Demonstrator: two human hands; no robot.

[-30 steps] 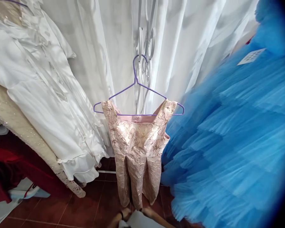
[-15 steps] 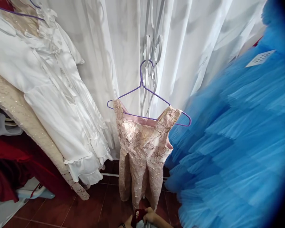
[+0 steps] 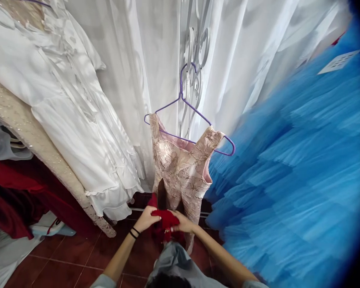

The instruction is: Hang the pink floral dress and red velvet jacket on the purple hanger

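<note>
My left hand point(image 3: 146, 219) and my right hand point(image 3: 183, 222) are closed on a dark red cloth garment point(image 3: 165, 218) between them, with small shiny ornaments on it. The garment is held low, in front of a pink and gold brocade dress point(image 3: 181, 166). That dress hangs from a purple hanger point(image 3: 195, 110), hooked on a white scrolled metal piece point(image 3: 192, 86). Black bands point(image 3: 134, 233) circle my left wrist. The lower part of the red garment is hard to make out against the dark floor.
White dresses point(image 3: 75, 108) and a beige sequinned dress point(image 3: 48, 152) hang on the left. Below them lie red fabrics point(image 3: 33, 196). A large blue tulle gown point(image 3: 288, 172) fills the right side. White curtains point(image 3: 156, 60) hang behind. The floor has dark red tiles point(image 3: 108, 252).
Both hands have moved up and forward with the red garment, now in front of the brocade dress. The hanging dress has turned slightly. The view has tilted down a little.
</note>
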